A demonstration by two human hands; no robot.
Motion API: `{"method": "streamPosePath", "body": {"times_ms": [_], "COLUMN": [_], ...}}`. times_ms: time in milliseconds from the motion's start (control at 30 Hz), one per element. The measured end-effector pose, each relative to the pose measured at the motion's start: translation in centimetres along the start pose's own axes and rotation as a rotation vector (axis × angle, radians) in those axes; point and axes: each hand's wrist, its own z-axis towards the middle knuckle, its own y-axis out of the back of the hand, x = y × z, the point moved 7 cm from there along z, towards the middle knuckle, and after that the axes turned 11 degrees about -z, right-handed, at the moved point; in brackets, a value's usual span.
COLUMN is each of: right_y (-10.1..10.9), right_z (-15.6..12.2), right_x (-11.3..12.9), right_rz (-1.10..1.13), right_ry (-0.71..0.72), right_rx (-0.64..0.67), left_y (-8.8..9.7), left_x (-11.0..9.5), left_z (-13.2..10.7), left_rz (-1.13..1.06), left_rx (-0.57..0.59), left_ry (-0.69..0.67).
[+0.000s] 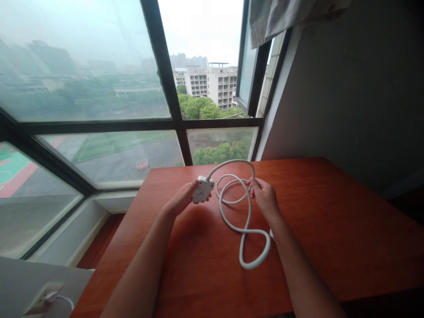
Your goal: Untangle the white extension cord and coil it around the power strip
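The red-brown wooden table point(318, 207) runs back to the dark window frame point(179, 126), its far edge lying just beyond the raised bend of cord. Its left edge slants down past the left forearm, with a narrower strip of wood on that side; the wider stretch of tabletop extends right of the right forearm, toward the grey wall point(347, 110). The white power strip point(202, 190) is held above the table, left of the loops, in the left hand point(185, 196), thumb on the near face and fingers curled behind. It looks like a compact, thick, tilted block with small dark marks at its corners. From its upper right corner, the thick white cord point(251, 265) arches over to the right hand point(265, 196), whose thumb and fingers pinch it. Below, the cord forms overlapping loops on the wood; a white piece beside the right forearm is mostly hidden.
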Motion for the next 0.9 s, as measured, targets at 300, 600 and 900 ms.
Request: {"method": "streamPosePath", "body": {"times_ms": [300,600,900], "right_y": [0.6,-0.5,-1.2], "right_z": [0.2,-0.3,-0.2], "right_x": [0.0,-0.2,0.4], "right_rz": [-0.551,-0.783,-0.739], "right_ry": [0.027,-0.03,0.115], "right_rx": [-0.008,0.127,0.088], "left_y": [-0.1,-0.2,-0.2], "left_x": [0.4,0.2,0.2], "left_z": [0.5,0.5,0.6], "left_rz": [-0.003,0.028,0.005], "left_rx": [-0.028,-0.093,-0.122], "left_ry": [-0.025,-0.021,0.009]}}
